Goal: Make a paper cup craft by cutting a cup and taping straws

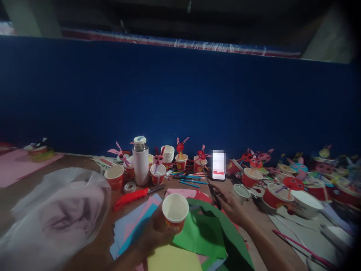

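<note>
My left hand (159, 231) is wrapped around a red paper cup (175, 212) with a white inside, held upright above the coloured sheets. The cup's mouth faces me and nothing shows in it. Farther right, my right hand (229, 203) grips dark scissors (216, 196), their narrow end pointing up and away. Its fingers are partly shaded. Beneath both hands lie a bright green sheet (201, 233), a dark green sheet (235, 237) and a yellow sheet (173, 258). Blue and pink sheets (126, 229) fan out at the left hand's side.
A red utility knife (131, 198), tape roll (130, 187) and white thermos (140, 162) stand or lie left of centre. A lit phone (219, 165) leans behind coloured pens (188, 182). Cups with paper animals (293, 184) crowd the right. A clear plastic bag (67, 210) lies left.
</note>
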Demonstrator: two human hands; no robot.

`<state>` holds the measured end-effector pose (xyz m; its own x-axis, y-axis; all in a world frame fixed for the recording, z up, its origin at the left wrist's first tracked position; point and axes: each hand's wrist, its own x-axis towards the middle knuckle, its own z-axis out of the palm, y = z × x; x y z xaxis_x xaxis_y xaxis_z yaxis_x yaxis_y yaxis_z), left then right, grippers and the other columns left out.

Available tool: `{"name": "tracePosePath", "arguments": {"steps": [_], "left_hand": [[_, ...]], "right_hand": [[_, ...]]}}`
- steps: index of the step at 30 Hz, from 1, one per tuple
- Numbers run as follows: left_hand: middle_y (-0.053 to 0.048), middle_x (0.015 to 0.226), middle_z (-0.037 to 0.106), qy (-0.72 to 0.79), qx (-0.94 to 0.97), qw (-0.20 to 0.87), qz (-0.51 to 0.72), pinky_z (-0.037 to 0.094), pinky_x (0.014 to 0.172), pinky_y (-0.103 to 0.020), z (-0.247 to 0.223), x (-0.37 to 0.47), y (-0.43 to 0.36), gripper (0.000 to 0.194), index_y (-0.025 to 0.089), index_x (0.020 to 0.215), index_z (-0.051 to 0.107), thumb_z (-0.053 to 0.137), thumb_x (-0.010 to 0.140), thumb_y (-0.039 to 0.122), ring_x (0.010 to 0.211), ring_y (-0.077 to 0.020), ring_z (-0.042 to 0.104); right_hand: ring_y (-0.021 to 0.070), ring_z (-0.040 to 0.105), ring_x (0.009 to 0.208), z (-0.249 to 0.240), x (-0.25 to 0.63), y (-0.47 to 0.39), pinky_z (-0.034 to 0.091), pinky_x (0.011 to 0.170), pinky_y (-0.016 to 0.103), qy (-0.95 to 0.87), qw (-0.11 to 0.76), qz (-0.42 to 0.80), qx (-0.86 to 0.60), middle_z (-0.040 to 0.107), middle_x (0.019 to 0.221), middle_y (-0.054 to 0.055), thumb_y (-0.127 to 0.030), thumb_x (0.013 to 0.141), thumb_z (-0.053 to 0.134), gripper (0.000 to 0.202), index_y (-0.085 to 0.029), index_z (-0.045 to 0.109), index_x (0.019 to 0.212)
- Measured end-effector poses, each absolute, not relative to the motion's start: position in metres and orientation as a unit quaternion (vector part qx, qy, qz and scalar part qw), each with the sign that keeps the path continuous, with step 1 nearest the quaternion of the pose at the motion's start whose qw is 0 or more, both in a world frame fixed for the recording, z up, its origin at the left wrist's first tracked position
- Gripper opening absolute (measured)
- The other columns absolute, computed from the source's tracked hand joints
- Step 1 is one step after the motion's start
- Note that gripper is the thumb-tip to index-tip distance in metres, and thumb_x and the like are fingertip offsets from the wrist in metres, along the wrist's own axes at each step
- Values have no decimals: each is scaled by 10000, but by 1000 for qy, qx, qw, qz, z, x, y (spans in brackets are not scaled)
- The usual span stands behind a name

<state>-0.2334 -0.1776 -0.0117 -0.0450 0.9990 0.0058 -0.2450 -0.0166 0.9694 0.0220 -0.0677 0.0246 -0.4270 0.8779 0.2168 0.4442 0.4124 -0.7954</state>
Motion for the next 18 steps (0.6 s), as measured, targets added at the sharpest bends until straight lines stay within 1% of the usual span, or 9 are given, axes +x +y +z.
{"name": "tracePosePath", "arguments": {"steps": [1, 3, 4, 6, 9, 11, 13, 15, 18], "left_hand": [[-85, 882, 685, 441, 439, 540, 566, 465, 826, -405, -10, -235, -178, 552, 201, 997, 622, 777, 493, 365, 939, -292, 588], [-83, 935, 679, 430, 456, 533, 568, 451, 850, -398, -8, -240, -177, 503, 203, 980, 629, 757, 528, 382, 945, -281, 586], [-84, 952, 675, 429, 463, 524, 572, 446, 858, -395, -7, -242, -176, 487, 200, 975, 631, 742, 547, 405, 949, -279, 585], [-92, 973, 669, 423, 471, 515, 578, 435, 873, -399, -6, -246, -174, 488, 190, 990, 628, 700, 589, 457, 964, -281, 577], [-93, 977, 667, 413, 459, 523, 588, 438, 869, -407, -4, -248, -172, 494, 191, 997, 628, 661, 615, 502, 972, -287, 576], [-89, 999, 664, 427, 442, 526, 588, 446, 864, -396, -1, -249, -173, 467, 198, 981, 634, 670, 611, 482, 983, -285, 575], [-89, 1051, 649, 438, 437, 523, 586, 441, 879, -384, 3, -248, -173, 476, 196, 1009, 626, 690, 603, 435, 1011, -284, 564], [-95, 1107, 624, 439, 452, 521, 576, 424, 906, -381, 5, -248, -172, 568, 193, 1094, 588, 726, 571, 366, 1049, -288, 545], [-109, 1149, 597, 466, 476, 476, 574, 407, 927, -376, 3, -247, -169, 737, 202, 1179, 526, 776, 490, 277, 1097, -300, 511]], "right_hand": [[179, 589, 676, 20, 22, -71, 447, 609, 306, -735, 350, 410, -411, 625, 782, 61, -405, 855, 405, 491, -162, 396, 1281], [153, 576, 614, 11, 17, -78, 434, 570, 284, -652, 389, 528, -380, 616, 795, 45, -449, 793, 509, 521, -174, 452, 1232], [141, 565, 594, 8, 13, -82, 429, 564, 276, -618, 399, 572, -363, 618, 801, 41, -451, 768, 549, 506, -182, 492, 1193], [121, 539, 577, 4, 3, -90, 418, 559, 259, -568, 406, 633, -335, 627, 791, 38, -434, 763, 575, 435, -190, 553, 1123], [111, 511, 598, -1, -11, -101, 383, 533, 222, -534, 414, 674, -300, 620, 771, 30, -402, 750, 614, 406, -202, 578, 1101], [92, 482, 565, -4, -16, -106, 346, 497, 202, -516, 417, 690, -290, 600, 757, 18, -407, 725, 646, 418, -207, 591, 1088], [66, 445, 514, -6, -19, -110, 307, 465, 190, -502, 420, 702, -280, 579, 739, 10, -434, 713, 654, 416, -202, 611, 1055], [52, 433, 493, -5, -18, -113, 286, 455, 182, -501, 419, 711, -260, 560, 718, 3, -454, 708, 655, 418, -199, 621, 1037], [46, 450, 484, 0, -15, -119, 295, 454, 173, -529, 397, 713, -232, 563, 706, 1, -449, 680, 684, 448, -202, 621, 1048]]}}
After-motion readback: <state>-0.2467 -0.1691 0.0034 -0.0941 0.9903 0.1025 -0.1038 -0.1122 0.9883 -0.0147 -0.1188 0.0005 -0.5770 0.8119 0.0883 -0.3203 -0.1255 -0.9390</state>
